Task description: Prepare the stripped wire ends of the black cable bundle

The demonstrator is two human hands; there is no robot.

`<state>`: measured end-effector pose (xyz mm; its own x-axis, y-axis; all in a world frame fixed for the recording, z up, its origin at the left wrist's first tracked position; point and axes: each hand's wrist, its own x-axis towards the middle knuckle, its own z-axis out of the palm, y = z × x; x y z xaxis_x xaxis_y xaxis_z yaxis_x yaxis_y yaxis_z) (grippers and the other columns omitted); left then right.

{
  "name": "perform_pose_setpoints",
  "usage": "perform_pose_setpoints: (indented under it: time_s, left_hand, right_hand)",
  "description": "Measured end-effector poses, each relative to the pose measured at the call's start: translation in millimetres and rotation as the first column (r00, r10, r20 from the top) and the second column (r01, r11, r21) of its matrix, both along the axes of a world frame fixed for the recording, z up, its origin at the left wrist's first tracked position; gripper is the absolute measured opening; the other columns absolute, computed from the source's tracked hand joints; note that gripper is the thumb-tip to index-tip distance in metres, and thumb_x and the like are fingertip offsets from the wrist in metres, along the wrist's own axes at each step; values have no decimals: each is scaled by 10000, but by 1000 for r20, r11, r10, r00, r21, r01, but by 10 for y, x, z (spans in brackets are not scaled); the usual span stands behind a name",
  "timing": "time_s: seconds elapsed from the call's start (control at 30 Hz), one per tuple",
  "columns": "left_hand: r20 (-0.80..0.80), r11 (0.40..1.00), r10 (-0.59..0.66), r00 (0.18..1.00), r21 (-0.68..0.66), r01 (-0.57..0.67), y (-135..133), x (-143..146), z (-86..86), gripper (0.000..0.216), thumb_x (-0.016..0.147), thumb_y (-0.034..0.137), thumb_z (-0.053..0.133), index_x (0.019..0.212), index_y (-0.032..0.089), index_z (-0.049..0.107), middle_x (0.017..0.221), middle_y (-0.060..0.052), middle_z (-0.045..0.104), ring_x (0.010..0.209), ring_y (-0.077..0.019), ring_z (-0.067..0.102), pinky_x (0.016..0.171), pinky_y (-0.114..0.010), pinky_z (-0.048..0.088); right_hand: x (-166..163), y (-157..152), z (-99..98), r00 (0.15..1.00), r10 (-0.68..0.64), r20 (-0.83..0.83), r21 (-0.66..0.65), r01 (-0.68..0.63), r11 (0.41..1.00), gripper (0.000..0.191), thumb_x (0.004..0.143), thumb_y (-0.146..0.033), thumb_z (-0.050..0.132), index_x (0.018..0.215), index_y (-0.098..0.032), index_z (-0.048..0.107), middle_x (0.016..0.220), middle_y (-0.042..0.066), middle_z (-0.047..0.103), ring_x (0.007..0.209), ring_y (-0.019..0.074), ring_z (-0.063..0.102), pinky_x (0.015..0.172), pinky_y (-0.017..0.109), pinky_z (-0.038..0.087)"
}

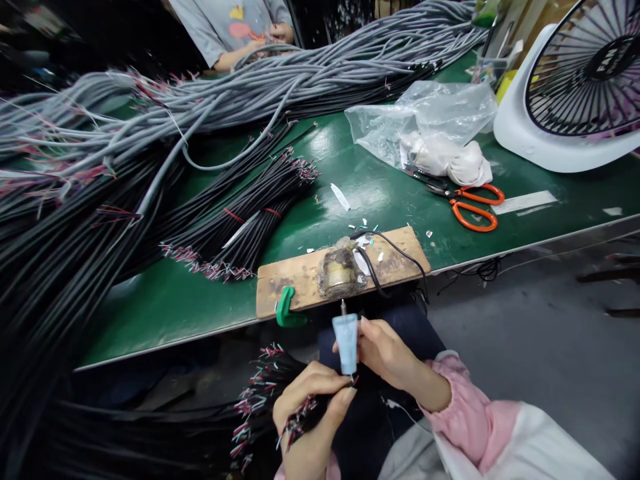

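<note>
My left hand (pixel 306 408) is closed round a bundle of black cables (pixel 265 393) with stripped red, white and teal wire ends, held in my lap below the table edge. My right hand (pixel 387 352) grips a light blue tool (pixel 346 341) with a thin metal tip pointing up toward a wooden board (pixel 295 277). The board is clamped to the green table's (pixel 165 307) edge by a green clamp (pixel 286 308). A tarnished metal pot (pixel 340 270) sits on the board, with a black cord (pixel 395 250) running from it.
Large piles of black cables (pixel 240 220) and grey cables (pixel 300 80) cover the left and back. Orange-handled scissors (pixel 473 203), a clear plastic bag (pixel 430 127) and a white fan (pixel 575 87) lie at the right. Another person (pixel 235 30) works across the table.
</note>
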<state>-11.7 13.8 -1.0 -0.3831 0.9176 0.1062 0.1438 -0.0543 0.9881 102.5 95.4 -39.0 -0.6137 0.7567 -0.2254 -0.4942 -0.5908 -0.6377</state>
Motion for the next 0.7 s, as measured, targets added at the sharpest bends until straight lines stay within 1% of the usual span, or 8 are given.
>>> perform_pose_setpoints:
  time_s: [0.07, 0.13, 0.23, 0.37, 0.5, 0.6, 0.7]
  left_hand:
    - [-12, 1000, -16, 1000, -1, 16, -31, -21, -15, 102, 748, 235, 841, 668, 226, 779, 601, -3, 669, 559, -161, 607, 546, -252, 491]
    - [-26, 999, -45, 999, -12, 45, -71, -45, -42, 96, 758, 218, 832, 680, 229, 776, 606, 5, 669, 555, -155, 609, 544, -248, 488]
    - [-55, 996, -90, 994, -26, 88, -139, -70, -89, 94, 777, 167, 809, 717, 233, 779, 630, 10, 689, 558, -148, 621, 542, -238, 480]
    - [-85, 988, -150, 985, -36, 147, -219, -63, -119, 109, 777, 132, 800, 730, 228, 777, 630, 12, 685, 555, -145, 621, 545, -234, 477]
    - [-63, 976, -210, 976, -80, 205, -282, -35, -104, 128, 801, 126, 785, 723, 225, 763, 645, 10, 686, 584, -151, 637, 575, -241, 487]
    - [-77, 976, -209, 975, -76, 203, -326, -22, -88, 133, 808, 117, 778, 733, 225, 759, 644, 18, 677, 577, -139, 623, 572, -232, 477]
    - [-124, 978, -205, 971, -64, 198, -375, -21, -87, 138, 812, 103, 770, 744, 223, 755, 640, 27, 665, 566, -126, 607, 558, -220, 463]
  right_hand:
    - [56, -47, -52, 1000, -9, 20, 39, 8, 999, 618, 823, -726, 659, 710, -124, 738, 638, 44, 644, 591, 124, 517, 580, 249, 393]
    - [139, -98, -87, 998, -18, 68, 112, 10, 994, 572, 846, -681, 673, 739, -124, 742, 643, 28, 632, 581, 113, 501, 567, 243, 376]
    - [277, -161, -90, 985, -3, 171, 232, -37, 972, 480, 870, -599, 701, 757, -133, 723, 672, 13, 626, 568, 104, 495, 554, 236, 389]
    - [365, -197, -37, 967, 38, 252, 330, -123, 936, 449, 853, -541, 749, 656, -151, 643, 620, -8, 588, 544, 104, 499, 530, 228, 412]
    - [349, -221, -19, 956, 63, 285, 421, -185, 888, 475, 861, -517, 749, 596, -148, 614, 567, -19, 542, 512, 94, 459, 475, 213, 352]
    - [358, -258, -29, 945, 24, 327, 459, -181, 870, 470, 842, -522, 769, 604, -142, 631, 569, -19, 537, 524, 94, 443, 476, 214, 329]
    - [398, -314, -43, 941, 28, 337, 440, -183, 879, 459, 820, -538, 784, 636, -140, 649, 591, -13, 553, 533, 97, 442, 473, 217, 321]
